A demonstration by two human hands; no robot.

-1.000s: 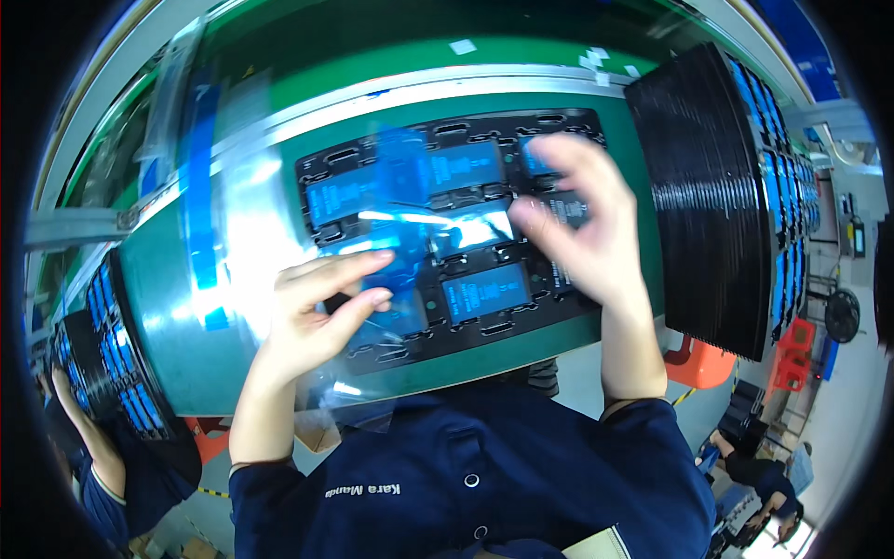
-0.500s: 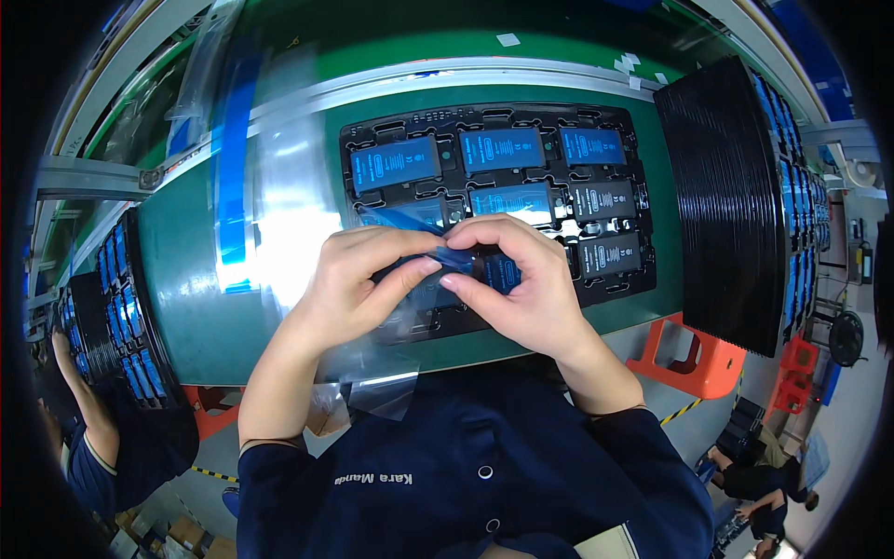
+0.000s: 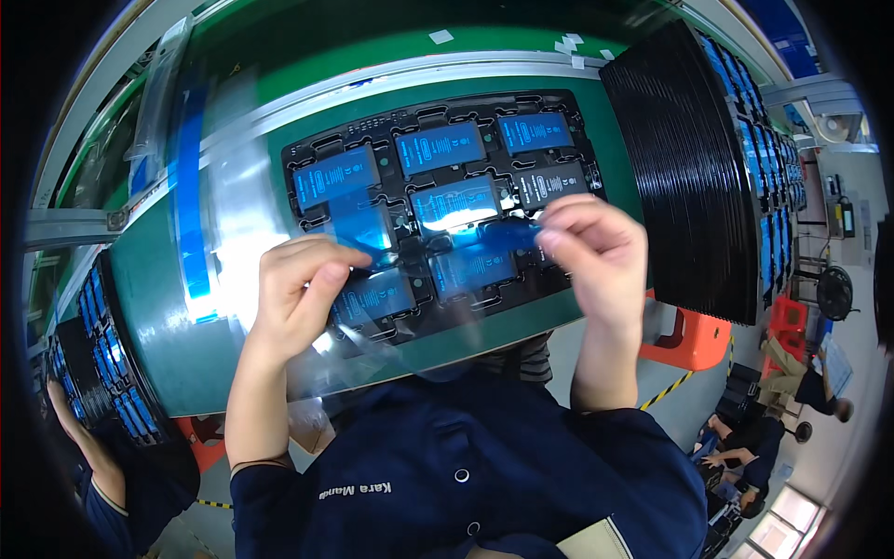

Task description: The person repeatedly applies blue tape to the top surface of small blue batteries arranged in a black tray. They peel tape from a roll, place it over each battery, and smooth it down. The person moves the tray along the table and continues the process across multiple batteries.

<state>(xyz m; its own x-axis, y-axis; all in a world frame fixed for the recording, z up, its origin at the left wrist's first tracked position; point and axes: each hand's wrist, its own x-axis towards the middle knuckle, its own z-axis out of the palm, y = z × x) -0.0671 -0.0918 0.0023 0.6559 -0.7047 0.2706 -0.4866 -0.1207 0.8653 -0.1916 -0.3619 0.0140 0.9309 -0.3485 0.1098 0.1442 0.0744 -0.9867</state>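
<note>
A black moulded tray [image 3: 291, 154] lies on the bench, holding flat rectangular batteries in rows. Most are covered in blue film, such as the top-middle battery [image 3: 438, 147]; one at the right, a dark battery [image 3: 549, 184], shows a grey-black face. My right hand [image 3: 601, 252], over the tray's right side, pinches a strip of translucent blue film [image 3: 503, 236] that stretches leftward. Thumb and forefinger of my left hand [image 3: 303, 284] are pinched at the tray's left side on clear plastic film with a blue piece, blurred by motion.
Clear film with a blue band [image 3: 193, 205] lies left of the tray. A tall stack of black trays [image 3: 675, 177] stands at the right. An orange stool [image 3: 689, 335] is below the bench edge. Another person's arm [image 3: 79, 429] reaches toward trays at far left.
My hands have drawn apart from together over the tray, the right one moving right with blue film. The view has shifted, and the batteries in the near row now show more.
</note>
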